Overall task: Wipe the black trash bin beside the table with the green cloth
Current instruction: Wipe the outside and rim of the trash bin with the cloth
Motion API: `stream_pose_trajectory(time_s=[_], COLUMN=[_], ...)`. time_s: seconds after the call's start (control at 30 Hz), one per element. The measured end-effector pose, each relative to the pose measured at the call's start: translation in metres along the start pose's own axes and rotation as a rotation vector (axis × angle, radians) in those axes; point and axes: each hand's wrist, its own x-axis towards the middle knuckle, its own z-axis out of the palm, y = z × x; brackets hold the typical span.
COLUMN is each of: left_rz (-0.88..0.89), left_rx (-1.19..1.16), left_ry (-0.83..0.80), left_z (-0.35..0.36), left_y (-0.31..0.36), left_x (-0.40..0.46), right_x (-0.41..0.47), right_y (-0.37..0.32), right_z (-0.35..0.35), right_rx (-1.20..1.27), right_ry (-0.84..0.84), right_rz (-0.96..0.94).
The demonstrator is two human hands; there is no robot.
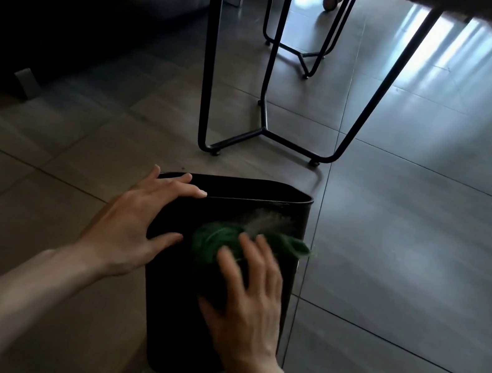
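Bin (206,327) stands upright on the tiled floor (418,282), just in front of the table legs (264,130), near wall facing the person so the broad side is reachable. Left hand (135,226) has its fingers (184,190) spread, tips hooked over the rim and thumb on the wall, likely bracing the bin against tipping or sliding. Right hand (248,298), fingers splayed and flat, presses the green cloth (228,242) onto the upper near wall; motion blur suggests mid-stroke, streak above still unwiped.
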Motion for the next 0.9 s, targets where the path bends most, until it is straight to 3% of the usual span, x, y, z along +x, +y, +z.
stream_pose_trajectory(time_s=[0.1, 0.17, 0.33, 0.4, 0.57, 0.67, 0.73, 0.9], left_rz=[0.009, 0.008, 0.028, 0.028, 0.015, 0.015, 0.006, 0.036], left_rx=[-0.002, -0.006, 0.008, 0.008, 0.006, 0.012, -0.010, -0.019], left_ry=[-0.007, -0.013, 0.002, 0.003, 0.013, 0.000, -0.003, 0.024], left_z=[0.000, -0.001, 0.001, 0.000, 0.001, 0.001, 0.000, 0.000], left_y=[0.002, 0.002, 0.001, 0.002, 0.000, 0.001, 0.002, 0.004], left_x=[0.000, 0.001, 0.000, 0.000, -0.001, 0.000, -0.001, -0.002], right_x=[-0.017, -0.012, 0.036, 0.051, 0.015, -0.012, -0.006, 0.058], right_y=[0.005, 0.019, 0.047, 0.038, 0.009, 0.013, 0.022, 0.032], right_z=[0.002, -0.006, -0.032, -0.030, -0.004, 0.000, -0.008, -0.027], right_rx=[-0.144, -0.163, 0.088, 0.131, -0.075, -0.163, -0.092, 0.114], right_ry=[-0.028, -0.014, 0.190, 0.203, -0.022, -0.037, 0.007, 0.280], right_rz=[-0.270, -0.291, 0.144, 0.191, -0.052, -0.248, -0.163, 0.328])
